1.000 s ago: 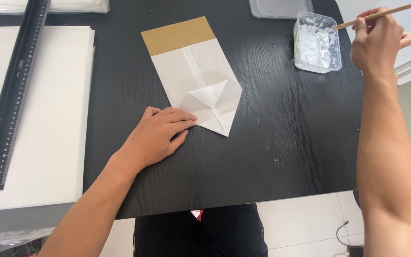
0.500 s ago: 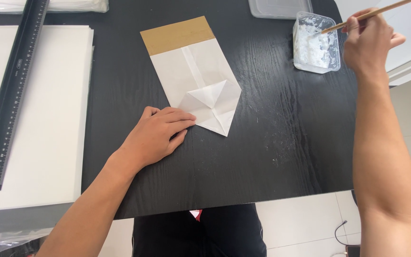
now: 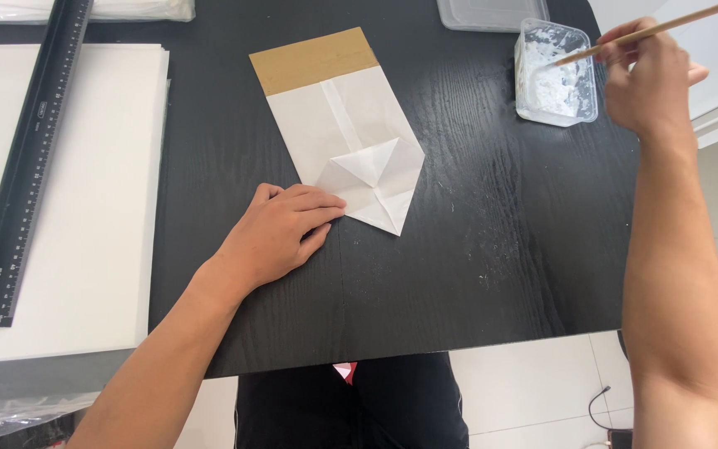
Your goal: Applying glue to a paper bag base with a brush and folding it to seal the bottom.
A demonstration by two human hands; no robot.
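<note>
left hand (image 3: pixel 280 233) lay flat and open, fingertips pinning the folded paper bag (image 3: pixel 342 125) against the table (image 3: pixel 500 249). right hand (image 3: pixel 650 83) gripped a brush (image 3: pixel 625 37), tip dipped in the paste tub (image 3: pixel 554 71).

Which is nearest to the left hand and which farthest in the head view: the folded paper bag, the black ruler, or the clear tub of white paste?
From the left hand:
1. Folded paper bag: fingertips touch its lower left edge, table centre.
2. Black ruler: to the left, lying on the white sheets.
3. Clear tub of white paste: far right, by the right hand.
</note>
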